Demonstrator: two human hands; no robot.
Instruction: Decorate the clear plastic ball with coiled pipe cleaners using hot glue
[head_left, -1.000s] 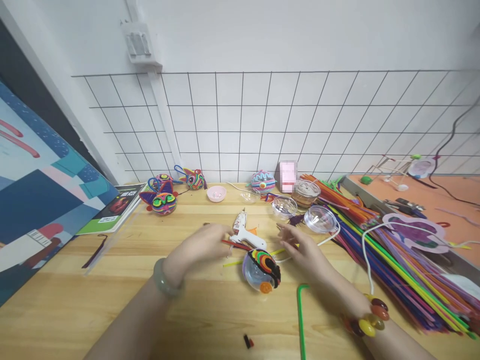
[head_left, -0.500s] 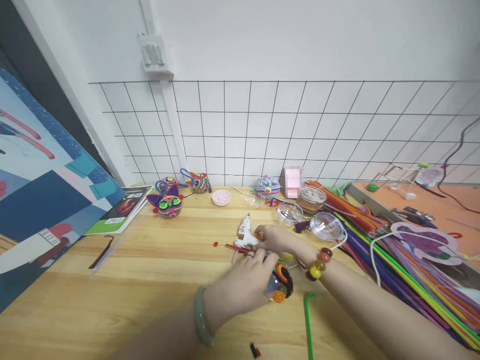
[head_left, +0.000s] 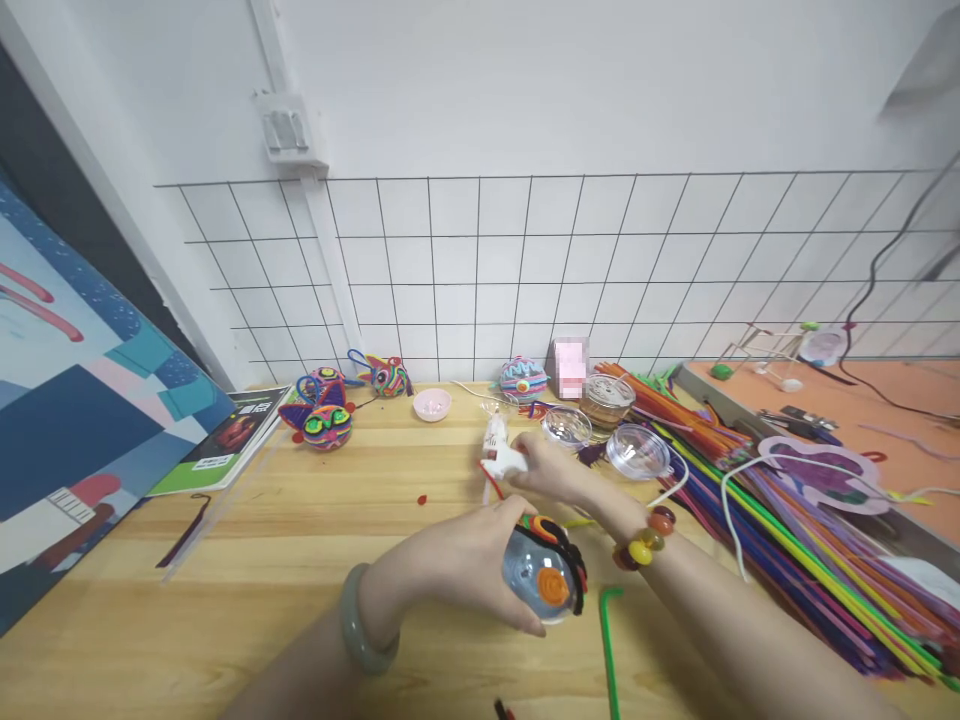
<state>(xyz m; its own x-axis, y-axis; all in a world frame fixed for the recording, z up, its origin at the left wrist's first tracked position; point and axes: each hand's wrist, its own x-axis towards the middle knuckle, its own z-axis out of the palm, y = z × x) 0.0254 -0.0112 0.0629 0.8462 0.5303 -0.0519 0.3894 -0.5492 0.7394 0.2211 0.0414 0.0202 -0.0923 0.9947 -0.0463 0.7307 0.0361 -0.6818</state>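
Observation:
My left hand point(head_left: 476, 565), with a green bangle at the wrist, grips a clear plastic ball point(head_left: 525, 578) from its left side. Black, red and orange pipe-cleaner trim runs over the ball's top and right edge, and an orange coil point(head_left: 553, 587) sits on its front. Beyond it, my right hand point(head_left: 546, 468) is closed round a white glue gun point(head_left: 504, 458), whose nozzle points toward the wall. A short red pipe cleaner point(head_left: 493, 482) shows just below the gun, beside my left hand; its lower end is hidden. A bent green pipe cleaner point(head_left: 609, 640) lies right of the ball.
Several decorated balls point(head_left: 328, 426) stand along the back, with a pink bowl point(head_left: 433, 405) between them. Clear half shells point(head_left: 637, 452) lie right of the gun. Bundled pipe cleaners point(head_left: 795, 540) and a white cord point(head_left: 726, 510) fill the right side. A magazine point(head_left: 225, 440) is at left.
My left hand has drawn back from the glue gun and turned the ball, so more of its front shows. My right hand has closed round the gun's handle. The view has shifted slightly.

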